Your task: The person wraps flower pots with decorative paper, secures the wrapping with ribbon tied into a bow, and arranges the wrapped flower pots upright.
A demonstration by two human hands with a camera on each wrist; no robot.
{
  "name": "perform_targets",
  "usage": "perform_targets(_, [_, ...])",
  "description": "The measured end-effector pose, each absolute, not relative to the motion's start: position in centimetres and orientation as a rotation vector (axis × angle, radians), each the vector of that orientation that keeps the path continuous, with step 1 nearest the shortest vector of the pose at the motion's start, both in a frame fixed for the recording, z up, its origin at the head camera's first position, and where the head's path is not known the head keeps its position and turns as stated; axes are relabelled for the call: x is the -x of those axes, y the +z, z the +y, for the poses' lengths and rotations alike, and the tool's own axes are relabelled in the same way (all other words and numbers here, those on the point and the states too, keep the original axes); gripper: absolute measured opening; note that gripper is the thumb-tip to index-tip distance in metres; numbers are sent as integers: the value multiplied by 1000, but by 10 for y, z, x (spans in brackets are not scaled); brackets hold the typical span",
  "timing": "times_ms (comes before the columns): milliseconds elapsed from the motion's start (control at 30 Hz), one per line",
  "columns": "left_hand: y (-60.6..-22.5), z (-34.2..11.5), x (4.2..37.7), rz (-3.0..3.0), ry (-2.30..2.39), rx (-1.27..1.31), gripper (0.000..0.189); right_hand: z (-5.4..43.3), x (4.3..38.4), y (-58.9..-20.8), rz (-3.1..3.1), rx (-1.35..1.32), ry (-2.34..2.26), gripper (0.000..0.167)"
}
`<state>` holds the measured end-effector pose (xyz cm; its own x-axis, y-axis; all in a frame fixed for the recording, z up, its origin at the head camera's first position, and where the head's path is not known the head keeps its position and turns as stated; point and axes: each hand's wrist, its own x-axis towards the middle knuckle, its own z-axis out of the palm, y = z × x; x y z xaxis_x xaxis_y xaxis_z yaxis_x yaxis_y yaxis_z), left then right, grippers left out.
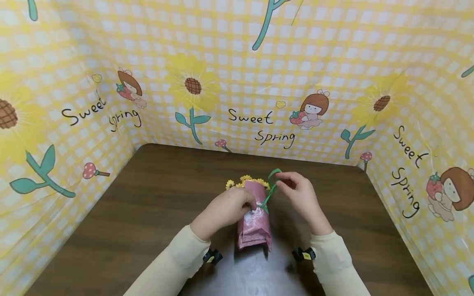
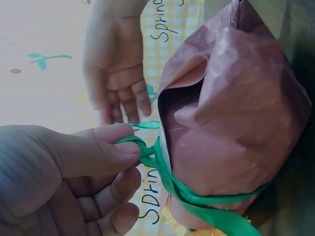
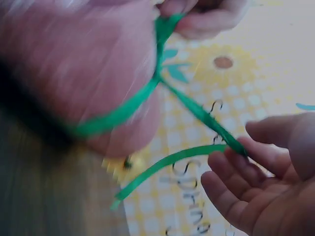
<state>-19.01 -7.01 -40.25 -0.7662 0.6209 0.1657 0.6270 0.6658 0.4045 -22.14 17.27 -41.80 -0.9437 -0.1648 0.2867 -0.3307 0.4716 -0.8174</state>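
A bouquet in pink wrapping paper (image 1: pixel 254 230) lies on the table, its small yellow flowers (image 1: pixel 246 178) pointing away from me. Green ribbon (image 3: pixel 197 109) runs around the wrapping and is crossed or knotted at one side. My left hand (image 1: pixel 226 207) is over the bouquet; in the left wrist view its thumb and forefinger pinch a loop of the ribbon (image 2: pixel 142 150) close beside the paper. To the right of the bouquet, my right hand (image 1: pixel 300 198) holds the other length of ribbon in its fingers, pulled taut from the crossing, with a loose tail hanging beyond.
The bouquet rests on a dark brown wooden table (image 1: pixel 166 185). A yellow checked cloth (image 1: pixel 237 74) with printed sunflowers and words hangs around its back and sides. Black camera mounts (image 1: pixel 212 256) are on both wrists.
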Motion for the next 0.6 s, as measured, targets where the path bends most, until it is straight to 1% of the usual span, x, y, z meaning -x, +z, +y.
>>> perform_targets(100, [-403,-71,192,-2850,-689,1066,21,162,223,-407,-2488,-424,1661,30])
perform_targets(233, [-403,-74,193,-2854,-678,1048,20,145,223,-391,-2499,-505,1784,35])
perform_targets(400, [-403,-74,194,-2868,-678,1039,20,128,221,-373,-2456,-711,1788,29])
perform_targets(500, [-403,-72,195,-2853,-670,1057,19,121,219,-369,-2378,-872,1833,25])
perform_targets(600, [-404,-71,195,-2836,-666,1073,20,116,217,-370,-2317,-979,1879,23])
